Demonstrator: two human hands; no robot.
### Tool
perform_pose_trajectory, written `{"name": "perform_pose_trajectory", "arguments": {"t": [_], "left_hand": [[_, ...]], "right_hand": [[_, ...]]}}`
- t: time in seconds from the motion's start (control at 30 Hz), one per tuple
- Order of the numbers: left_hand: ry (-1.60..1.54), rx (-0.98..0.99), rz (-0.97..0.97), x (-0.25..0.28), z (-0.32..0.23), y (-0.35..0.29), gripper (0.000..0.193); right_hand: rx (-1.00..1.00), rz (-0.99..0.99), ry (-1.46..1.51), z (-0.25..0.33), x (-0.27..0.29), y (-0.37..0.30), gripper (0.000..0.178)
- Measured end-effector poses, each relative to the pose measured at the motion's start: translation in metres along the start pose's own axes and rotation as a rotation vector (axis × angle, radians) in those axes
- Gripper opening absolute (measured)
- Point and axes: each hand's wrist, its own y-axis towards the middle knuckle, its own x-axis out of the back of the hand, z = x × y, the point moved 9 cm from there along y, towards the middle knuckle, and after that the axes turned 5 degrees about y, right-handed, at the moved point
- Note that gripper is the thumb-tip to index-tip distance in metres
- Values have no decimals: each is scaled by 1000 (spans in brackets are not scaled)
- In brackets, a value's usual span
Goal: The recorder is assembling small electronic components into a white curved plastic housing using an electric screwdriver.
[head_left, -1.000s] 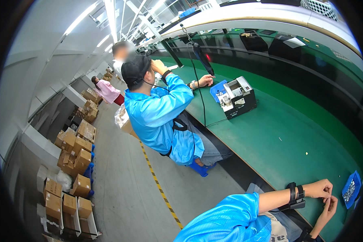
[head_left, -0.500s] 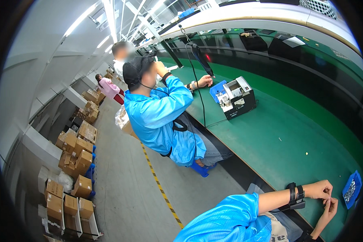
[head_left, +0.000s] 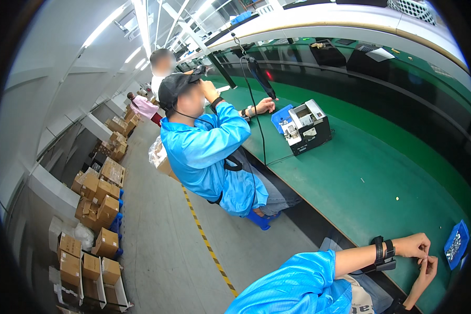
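We are bringing our left hand (head_left: 414,245) and right hand (head_left: 425,269) together at the edge of the green bench (head_left: 361,172), fingertips pinched close on something too small to make out; we cannot tell what it is. The blue parts tray (head_left: 457,245) is sitting just beside our hands. Such a tiny piece could be slipping from our pinch and dropping off the bench edge. To our left a co-worker in a blue coat (head_left: 206,152) is sitting near a black box machine (head_left: 306,127), well apart from us
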Motion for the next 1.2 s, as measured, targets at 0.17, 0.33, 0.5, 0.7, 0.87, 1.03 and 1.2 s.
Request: {"name": "perform_pose_trajectory", "arguments": {"t": [0.17, 0.33, 0.5, 0.7, 0.87, 1.03, 1.2], "left_hand": [[38, -5, 10, 0, -1, 0, 15], [12, -24, -5, 2, 0, 2, 16], [4, -12, -29, 3, 2, 4, 18], [164, -31, -56, 8, 7, 6, 19], [201, -55, -90, 9, 7, 6, 18], [234, -73, -106, 9, 9, 8, 17], [232, -67, -124, 10, 12, 9, 16]], "right_hand": [[-3, -14, -9, -2, 2, -1, 13], [-9, -26, -40, 6, -3, 0, 13], [-13, -91, -84, 12, -2, -2, 16], [1, -108, -113, 6, -1, 0, 16], [-6, -108, -121, 4, -1, -1, 17], [-15, -107, -111, 3, -1, -2, 16], [-27, -91, -107, 4, -3, -2, 15]]}}
